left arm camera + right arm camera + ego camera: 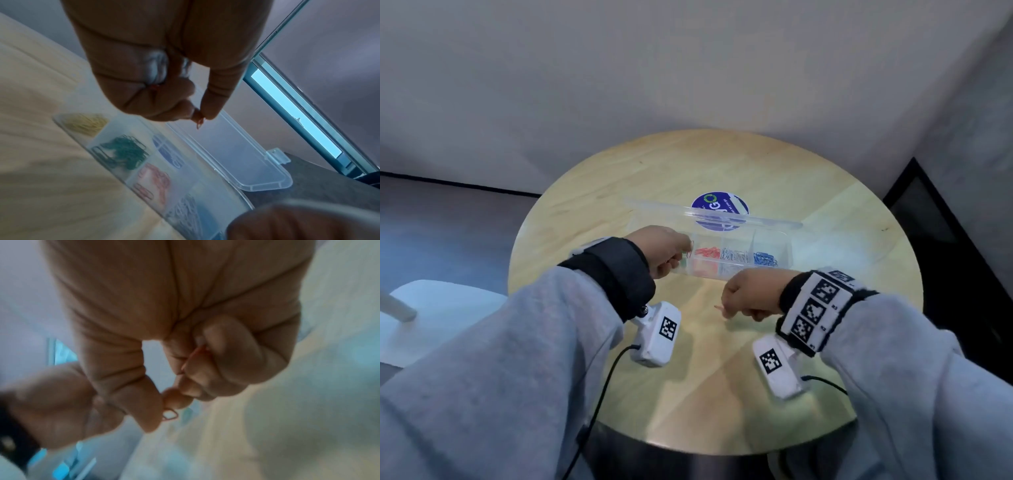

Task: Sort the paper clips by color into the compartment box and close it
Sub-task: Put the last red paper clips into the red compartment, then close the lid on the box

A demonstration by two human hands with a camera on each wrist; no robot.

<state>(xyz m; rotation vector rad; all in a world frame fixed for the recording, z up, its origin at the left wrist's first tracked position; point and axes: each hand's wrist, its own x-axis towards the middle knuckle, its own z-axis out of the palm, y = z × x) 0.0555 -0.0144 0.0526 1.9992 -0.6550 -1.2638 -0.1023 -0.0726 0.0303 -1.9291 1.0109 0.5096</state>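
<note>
The compartment box lies open mid-table, lid flat on its far side, clips already grouped by color. My left hand pinches a red clip over the box's left end, and my right hand, just near of the box, pinches another red clip. I judge sorting is nearly finished: next, both clips go into the red compartment, slightly right of my left fingertips.

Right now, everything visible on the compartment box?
The compartment box is clear plastic, long and divided, flat on the round wooden table. Its hinged lid is open, latch tab at its edge. Compartments hold yellow, green, red, white and blue clips. The left hand pinches a red clip above its left end.
</note>
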